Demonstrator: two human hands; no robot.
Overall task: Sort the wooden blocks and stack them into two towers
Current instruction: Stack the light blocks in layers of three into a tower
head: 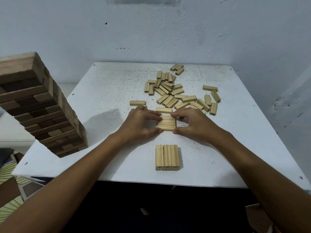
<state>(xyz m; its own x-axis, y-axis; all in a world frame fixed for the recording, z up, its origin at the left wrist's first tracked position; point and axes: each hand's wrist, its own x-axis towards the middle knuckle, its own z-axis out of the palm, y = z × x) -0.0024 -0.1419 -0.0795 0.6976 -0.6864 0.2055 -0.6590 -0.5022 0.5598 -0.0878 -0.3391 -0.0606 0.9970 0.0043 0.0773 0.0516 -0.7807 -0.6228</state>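
I had both hands on a small set of pale blocks (167, 123) lying side by side, flat, crosswise, near the middle of the white tabletop (104, 84). My left hand (140, 122) gripped the set's left end, fingers curled onto the top and thumb at the near corner. My right hand (190, 122) pinched the right end the same way, thumb at the near corner. One more pale block (164, 109) lay just behind the set, touching or nearly so, could not tell. Nearer to me from the set sat a row of three pale blocks (167, 157), lengthwise, sides touching, close to the front edge. Behind and to the right of the set a loose pile of pale blocks (178, 91) was scattered flat, some overlapping. A single pale block (137, 102) lay behind the set to the left. Far left of the set stood a tall tower of darker blocks (43, 108) at the tabletop's left edge.
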